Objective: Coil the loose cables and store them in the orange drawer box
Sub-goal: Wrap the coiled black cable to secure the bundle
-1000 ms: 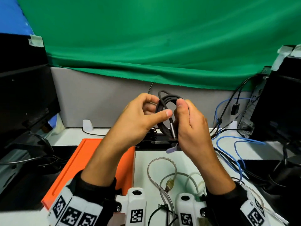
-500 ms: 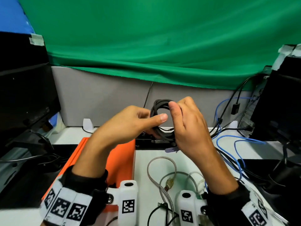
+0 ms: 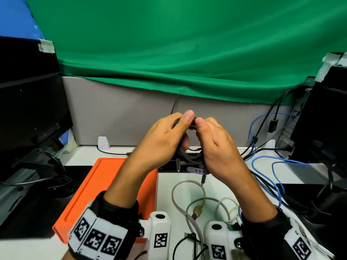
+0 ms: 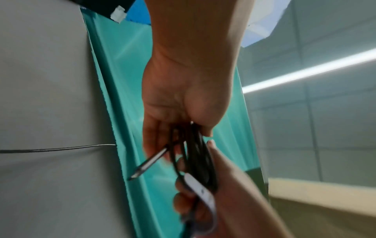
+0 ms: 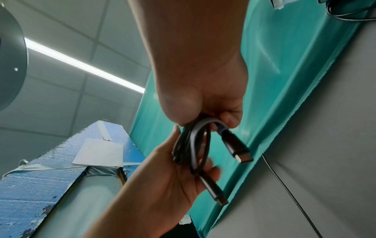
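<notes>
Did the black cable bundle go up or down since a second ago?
Yes. The black cable bundle sank lower against the grey partition, closer to the orange drawer box.

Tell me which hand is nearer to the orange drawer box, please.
Left. The left hand is above the back right corner of the orange drawer box, gripping the black cable coil. The right hand grips it too, farther right.

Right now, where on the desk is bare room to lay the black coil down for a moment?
Bare white desk lies between the orange box and the silver cable. Another bare strip runs along the grey partition, behind the box. The right side is crowded with blue cable and black leads. Both hands, left hand and right hand, hold the black coil.
</notes>
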Motion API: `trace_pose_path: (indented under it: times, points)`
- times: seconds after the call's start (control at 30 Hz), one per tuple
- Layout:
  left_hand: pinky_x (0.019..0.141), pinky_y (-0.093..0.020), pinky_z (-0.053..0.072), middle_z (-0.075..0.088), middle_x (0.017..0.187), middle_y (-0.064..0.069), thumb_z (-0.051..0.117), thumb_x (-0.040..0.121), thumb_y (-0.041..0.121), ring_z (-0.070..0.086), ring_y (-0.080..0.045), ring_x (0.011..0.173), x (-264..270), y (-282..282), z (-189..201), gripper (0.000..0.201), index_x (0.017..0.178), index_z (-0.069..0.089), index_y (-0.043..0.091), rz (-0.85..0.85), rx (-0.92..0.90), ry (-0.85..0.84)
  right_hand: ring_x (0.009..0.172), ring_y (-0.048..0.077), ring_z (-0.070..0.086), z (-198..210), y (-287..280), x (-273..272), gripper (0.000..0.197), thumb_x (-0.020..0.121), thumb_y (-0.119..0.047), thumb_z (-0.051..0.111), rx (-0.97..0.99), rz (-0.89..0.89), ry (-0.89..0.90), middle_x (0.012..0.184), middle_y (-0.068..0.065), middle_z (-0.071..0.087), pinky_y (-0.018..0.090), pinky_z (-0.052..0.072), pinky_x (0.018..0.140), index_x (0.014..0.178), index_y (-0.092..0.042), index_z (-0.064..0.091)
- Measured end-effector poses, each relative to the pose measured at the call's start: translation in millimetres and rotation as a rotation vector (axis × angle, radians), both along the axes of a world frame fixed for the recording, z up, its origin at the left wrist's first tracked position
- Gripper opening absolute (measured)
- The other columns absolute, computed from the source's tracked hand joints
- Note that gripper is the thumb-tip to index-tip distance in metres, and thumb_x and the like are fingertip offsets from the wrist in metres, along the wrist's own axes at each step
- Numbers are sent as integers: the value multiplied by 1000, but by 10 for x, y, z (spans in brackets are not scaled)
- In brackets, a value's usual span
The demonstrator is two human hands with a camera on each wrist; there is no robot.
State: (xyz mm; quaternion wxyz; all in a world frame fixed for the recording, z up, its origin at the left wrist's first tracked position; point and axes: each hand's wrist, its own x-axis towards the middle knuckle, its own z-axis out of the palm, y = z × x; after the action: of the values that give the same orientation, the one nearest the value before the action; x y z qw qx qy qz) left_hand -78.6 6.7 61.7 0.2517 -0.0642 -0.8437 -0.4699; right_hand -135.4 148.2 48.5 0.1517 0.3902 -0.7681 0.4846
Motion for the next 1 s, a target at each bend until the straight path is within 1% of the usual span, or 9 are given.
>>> trace_pose_path:
  times: [0.03, 0.1, 0.2, 0.33, 0.47, 0.6, 0.73, 0.9, 1.0]
  points:
    - [58, -26, 47, 65, 62, 1, 38, 97, 62, 58, -8, 55, -26, 18, -12, 48, 84, 63, 24, 42, -22, 47, 77, -3, 51, 22, 16, 7, 35, 105, -43, 30, 5, 7, -4, 81, -11, 49, 15, 35, 69, 75, -42, 48]
    - [51, -29, 39, 58, 58, -5, 40, 98, 61, 50, -12, 50, -48, 42, -25, 50, 79, 59, 19, 131, -89, 124, 77, 1, 51, 37, 46, 7, 36, 104, -46, 29, 34, 27, -13, 80, -10, 50, 19, 37, 70, 75, -39, 48]
    - [58, -43, 43, 56, 62, -9, 41, 100, 59, 52, -22, 59, -46, 7, -47, 49, 77, 53, 17, 211, -181, 197, 72, 8, 48, 56, 109, 21, 43, 108, -44, 31, 53, 67, -67, 80, -6, 49, 26, 37, 68, 77, -24, 54]
    - [59, -40, 41, 55, 61, -6, 41, 102, 55, 52, -19, 59, -30, -35, -25, 47, 75, 49, 17, 247, -211, 202, 69, 5, 49, 170, 309, -5, 30, 107, -28, 42, 108, 266, -287, 87, -10, 48, 16, 45, 62, 99, -22, 70]
    - [51, -31, 35, 51, 56, 0, 42, 102, 52, 43, -12, 51, 3, -70, 4, 46, 72, 45, 18, 234, -171, 205, 72, 19, 63, 217, 538, -130, 17, 103, -22, 55, 263, 295, -146, 84, -5, 57, 36, 52, 72, 99, -24, 72]
    - [52, -25, 36, 51, 55, 3, 41, 104, 48, 44, -7, 49, 18, -46, 24, 49, 73, 47, 11, 151, -100, 201, 72, 14, 73, 185, 452, -188, 15, 97, -13, 63, -58, 116, -177, 78, -1, 75, 35, 59, 79, 90, -19, 74]
    - [52, -29, 38, 53, 59, -8, 40, 103, 50, 45, -8, 51, 31, 17, 25, 51, 73, 48, 10, 109, -85, 223, 64, 4, 68, 134, 207, -113, 14, 100, -8, 57, -468, 153, -390, 69, -5, 73, 18, 54, 62, 94, -11, 70]
    - [54, -34, 36, 48, 60, -9, 44, 102, 52, 41, -10, 53, 91, -16, 79, 49, 70, 45, 15, 115, -108, 239, 64, 10, 69, 111, 134, -114, 14, 101, -11, 55, -626, 242, -579, 71, -1, 72, 19, 55, 61, 97, -10, 68]
    - [52, -31, 35, 42, 55, 1, 47, 100, 52, 38, -8, 52, 145, -46, 114, 47, 69, 47, 17, 77, -138, 187, 58, 9, 65, 120, 155, -140, 13, 100, -11, 55, -640, 247, -587, 68, 0, 70, 18, 55, 58, 96, -8, 67]
